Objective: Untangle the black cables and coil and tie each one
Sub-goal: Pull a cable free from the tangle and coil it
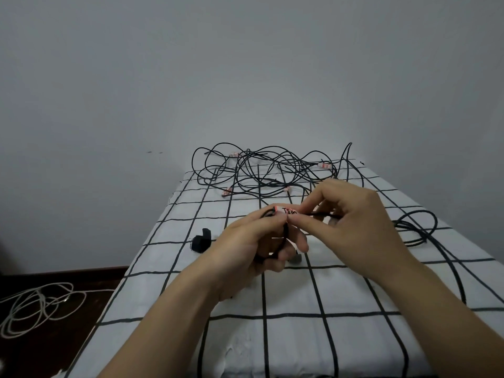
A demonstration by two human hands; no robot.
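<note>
You are holding one black cable (pixel 326 214) up over the desk (pixel 294 293), close in front of you. Your left hand (pixel 253 241) is gripping it with curled fingers, and a bit of the cable is hanging down through that hand. Your right hand (pixel 351 214) is pinching the white label (pixel 289 211) with red edges on that cable, right next to your left fingertips.

The pile of black cables (pixel 261 170) is lying all mixed up at the far end of the desk, by the wall (pixel 245 77). A loose loop of black cable (pixel 417 227) is lying on your right. A black strap (pixel 201 240) is lying on your left, near your left hand. A white cable (pixel 35 306) is lying on the floor (pixel 90 279).
</note>
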